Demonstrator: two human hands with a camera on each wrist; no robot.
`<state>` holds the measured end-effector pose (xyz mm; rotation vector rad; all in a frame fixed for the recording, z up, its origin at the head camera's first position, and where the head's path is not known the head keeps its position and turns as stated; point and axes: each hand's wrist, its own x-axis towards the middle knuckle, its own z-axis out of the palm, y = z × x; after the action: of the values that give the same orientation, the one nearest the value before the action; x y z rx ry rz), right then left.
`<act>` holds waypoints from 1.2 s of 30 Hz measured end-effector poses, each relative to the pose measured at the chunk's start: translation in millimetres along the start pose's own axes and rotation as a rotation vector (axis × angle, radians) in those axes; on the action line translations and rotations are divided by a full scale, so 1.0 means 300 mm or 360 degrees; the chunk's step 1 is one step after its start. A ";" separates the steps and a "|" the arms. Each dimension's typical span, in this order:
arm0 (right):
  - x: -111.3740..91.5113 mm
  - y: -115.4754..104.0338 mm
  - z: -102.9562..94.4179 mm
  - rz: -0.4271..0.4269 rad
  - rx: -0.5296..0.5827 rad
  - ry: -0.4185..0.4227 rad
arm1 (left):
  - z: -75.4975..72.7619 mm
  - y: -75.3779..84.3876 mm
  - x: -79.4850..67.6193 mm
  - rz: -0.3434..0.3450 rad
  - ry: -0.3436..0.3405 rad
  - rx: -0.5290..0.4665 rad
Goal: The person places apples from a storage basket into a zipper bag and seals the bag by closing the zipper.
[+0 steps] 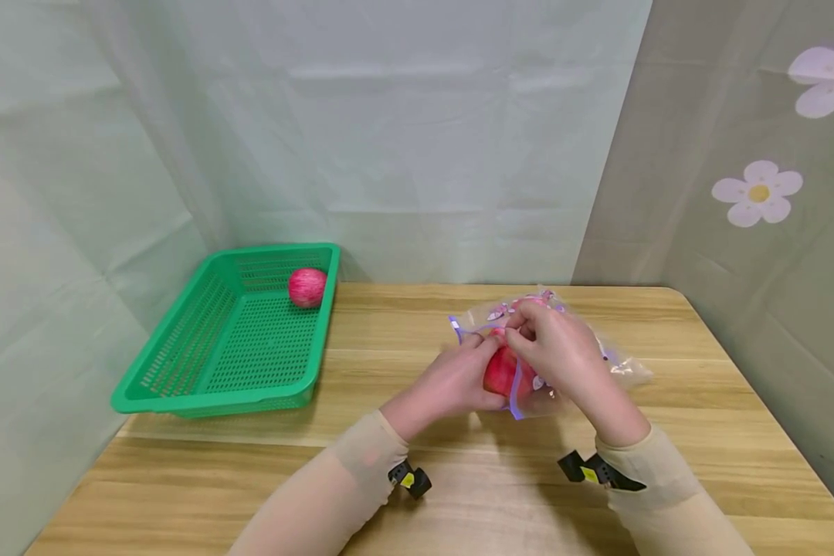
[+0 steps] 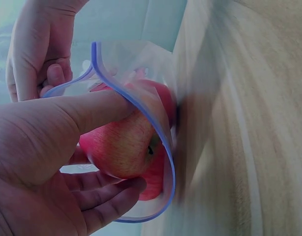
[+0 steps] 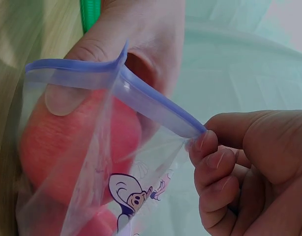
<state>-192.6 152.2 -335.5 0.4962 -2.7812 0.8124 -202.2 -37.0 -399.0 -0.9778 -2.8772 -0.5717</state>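
Observation:
A clear zip bag [image 3: 150,105] with a purple zip edge and cartoon prints lies on the table, its mouth spread apart toward me. My left hand [image 1: 462,376] holds a red apple [image 2: 124,142] at that mouth, thumb reaching inside the bag and fingers beneath the fruit. Deeper in the bag, more red apple [image 3: 94,223] shows behind the first one. Between thumb and forefinger, my right hand [image 1: 559,344] pinches the bag's purple edge and pulls it upward. The bag's far end is partly hidden by the right hand in the head view.
A green plastic basket [image 1: 309,351] stands at the left of the wooden table [image 1: 389,332]. Another red apple [image 1: 307,287] sits in its back right corner. Pale cloth walls [image 1: 417,154] close off the back and sides.

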 end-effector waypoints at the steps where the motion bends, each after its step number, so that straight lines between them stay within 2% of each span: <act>1: 0.000 0.001 0.000 -0.0006 -0.0005 -0.0004 | 0.003 0.001 0.001 -0.0005 -0.0007 0.0005; 8: -0.008 0.008 0.002 -0.0079 -0.0183 -0.0095 | 0.023 0.000 0.006 -0.0009 -0.0066 0.0078; 12: -0.015 0.003 -0.001 -0.0047 -0.0251 -0.0126 | 0.031 0.000 0.008 -0.0024 -0.0085 0.0078; 21: -0.017 -0.013 0.003 -0.0002 -0.0221 -0.0053 | 0.043 0.007 0.010 -0.0057 -0.0077 0.0136; 29: -0.018 -0.017 0.006 -0.0023 -0.0175 -0.0029 | 0.057 0.018 0.023 -0.0147 -0.0018 0.0153; 36: -0.016 -0.022 0.007 -0.0039 -0.0182 -0.0026 | 0.067 0.022 0.039 -0.0095 -0.0021 0.0144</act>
<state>-185.9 146.9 -335.4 0.5176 -2.8107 0.6422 -206.0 -18.1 -413.7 -0.8898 -2.9238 -0.4355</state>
